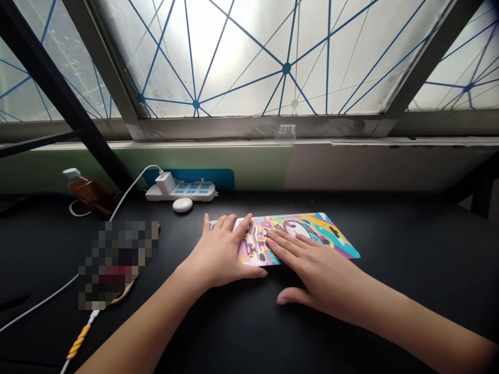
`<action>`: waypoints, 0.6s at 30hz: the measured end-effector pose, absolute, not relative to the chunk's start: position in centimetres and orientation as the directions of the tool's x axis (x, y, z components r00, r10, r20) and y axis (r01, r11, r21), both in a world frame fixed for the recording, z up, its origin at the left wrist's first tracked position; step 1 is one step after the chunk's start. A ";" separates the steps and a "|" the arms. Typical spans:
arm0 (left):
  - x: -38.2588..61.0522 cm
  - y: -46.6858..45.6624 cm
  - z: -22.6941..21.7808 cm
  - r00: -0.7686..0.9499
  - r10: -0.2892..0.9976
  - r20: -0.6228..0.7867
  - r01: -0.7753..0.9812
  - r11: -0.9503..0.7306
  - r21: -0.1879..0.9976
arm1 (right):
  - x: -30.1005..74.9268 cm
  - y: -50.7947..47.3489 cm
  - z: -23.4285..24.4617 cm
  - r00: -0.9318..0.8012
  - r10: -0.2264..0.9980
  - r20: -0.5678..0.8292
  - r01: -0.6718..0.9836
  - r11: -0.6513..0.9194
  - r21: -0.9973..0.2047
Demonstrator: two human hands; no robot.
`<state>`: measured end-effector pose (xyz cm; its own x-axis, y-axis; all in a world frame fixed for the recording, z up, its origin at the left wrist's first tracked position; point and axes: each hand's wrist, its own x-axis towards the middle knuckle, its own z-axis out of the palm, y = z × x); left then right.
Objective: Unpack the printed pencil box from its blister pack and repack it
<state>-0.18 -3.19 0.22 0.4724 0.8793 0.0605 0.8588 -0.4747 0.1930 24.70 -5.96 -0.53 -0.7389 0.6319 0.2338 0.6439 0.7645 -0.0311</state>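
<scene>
A flat, brightly coloured cartoon-printed pad (312,234) lies on the black desk (409,249) in front of me. My left hand (222,249) rests flat on the pad's left end, fingers stretched out and slightly apart. My right hand (312,270) lies palm down across the pad's front middle, fingers extended, thumb on the desk. Neither hand holds anything. The pad's left part is hidden under my hands.
A white power strip (187,191) with a charger plugged in sits at the back by the wall. A small white oval case (182,205) lies before it. A bottle of reddish liquid (88,189) lies at the left. White cables (39,304) cross the desk's left side beside a blurred-out object (117,262).
</scene>
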 end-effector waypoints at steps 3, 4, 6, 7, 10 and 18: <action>-0.1 -3.3 0.4 0.470 0.881 0.045 0.860 -0.469 0.199 | 26.2 -5.7 0.1 -0.697 0.685 0.211 0.702 0.713 0.003; -0.1 -3.3 0.4 0.469 0.882 0.041 0.861 -0.467 0.200 | 26.9 -5.5 0.4 -0.681 0.702 0.208 0.720 0.694 0.011; -0.1 -3.3 0.4 0.466 0.884 0.033 0.864 -0.463 0.197 | 28.1 -4.9 0.9 -0.656 0.723 0.215 0.744 0.668 0.023; -0.1 -3.4 0.4 0.465 0.885 0.031 0.866 -0.462 0.194 | 28.7 -4.6 1.2 -0.650 0.728 0.220 0.750 0.661 0.029; -0.2 -3.4 0.3 0.460 0.887 0.024 0.871 -0.457 0.181 | 29.6 -4.0 2.0 -0.643 0.732 0.225 0.759 0.648 0.062; 0.9 -3.9 0.1 0.568 0.822 0.039 0.811 -0.567 0.142 | 25.7 -4.1 -0.1 -0.679 0.680 0.276 0.728 0.673 0.132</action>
